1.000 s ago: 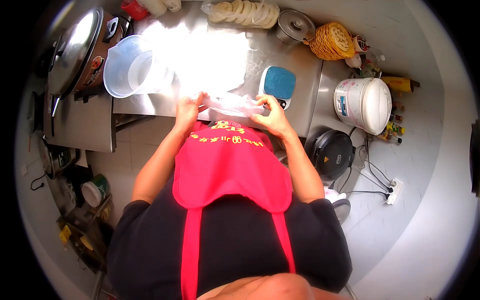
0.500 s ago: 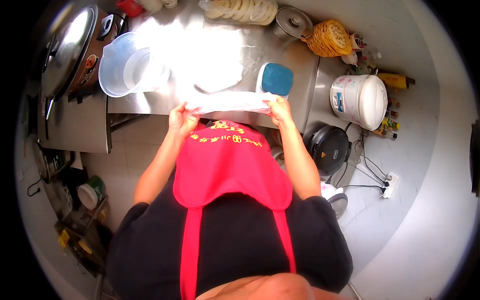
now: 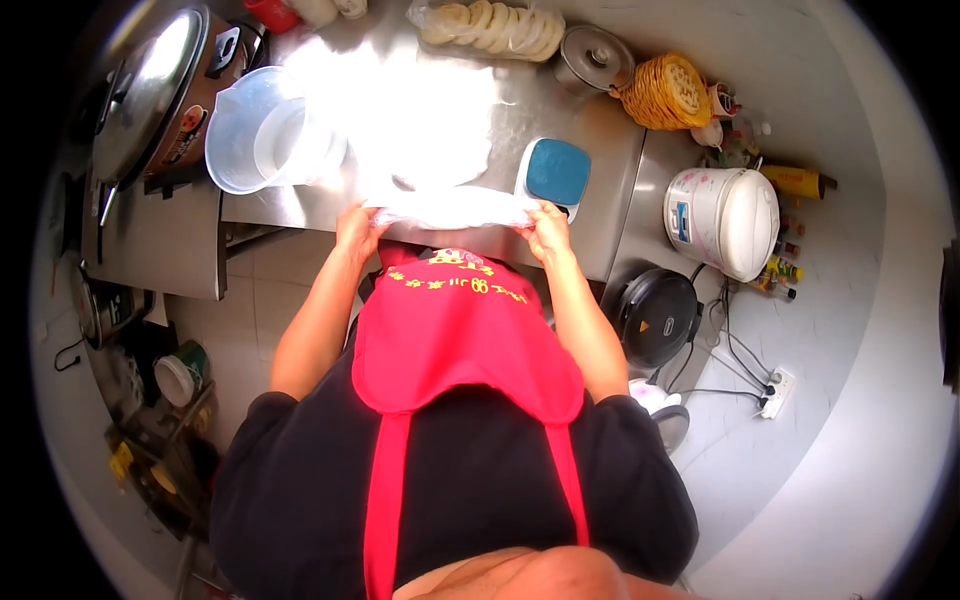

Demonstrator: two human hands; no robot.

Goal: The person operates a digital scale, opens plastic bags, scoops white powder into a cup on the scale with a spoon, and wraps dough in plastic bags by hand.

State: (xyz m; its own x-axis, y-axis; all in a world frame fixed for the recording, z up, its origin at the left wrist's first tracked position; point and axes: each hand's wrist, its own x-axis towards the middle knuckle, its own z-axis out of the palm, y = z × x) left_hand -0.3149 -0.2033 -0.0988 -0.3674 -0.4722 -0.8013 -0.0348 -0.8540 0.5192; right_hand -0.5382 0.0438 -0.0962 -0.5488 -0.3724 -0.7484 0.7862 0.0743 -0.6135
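A white, thin, crinkled plastic bag (image 3: 455, 208) is stretched sideways over the front edge of the steel counter (image 3: 580, 230). My left hand (image 3: 358, 228) pinches its left end, and my right hand (image 3: 546, 228) grips its right end with the fingers closed. Strong glare washes out its upper side, so what it contains, if anything, I cannot make out. Just beyond my right hand sits a kitchen scale (image 3: 557, 170) with a blue top. A translucent plastic jug (image 3: 228, 150) stands past my left hand.
At the back lie bagged pale flat rounds (image 3: 490, 28), a lidded metal pot (image 3: 596, 58) and a stack of yellow-brown rounds (image 3: 665, 92). A white rice cooker (image 3: 722, 222) and a black round appliance (image 3: 655, 318) stand right, with cords to a socket strip (image 3: 778, 392). A large brown cooker (image 3: 165, 100) is left.
My right hand has shifted slightly left, drawing the ends of the bag a little closer together. The whole view has moved slightly; both hands keep their hold.
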